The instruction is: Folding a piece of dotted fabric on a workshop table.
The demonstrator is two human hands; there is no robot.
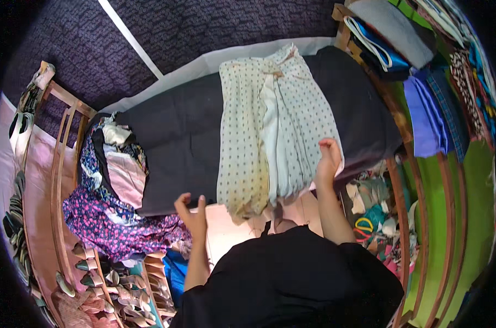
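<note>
A long white garment [302, 109] with small dark dots lies spread over the dark bed cover [177, 131]. A knot or tie gathers it near the far end, and a paler pleated panel runs down its middle. The lower left part is yellowish, and the hem hangs over the near edge of the bed. My right hand [328, 161] rests at the garment's right edge, fingers slightly bent and holding nothing that I can see. Left of the hem, my left hand [192, 216] hovers by the bed's near edge, thumb and fingers apart, touching no cloth.
Crumpled clothes [117, 164] and a purple floral cloth [117, 221] lie at the bed's left end. Wooden rails [65, 142] bound both ends. Folded clothes [428, 115] hang on the right one. Shoes [130, 295] fill a rack at lower left; bundled items [379, 213] sit at right.
</note>
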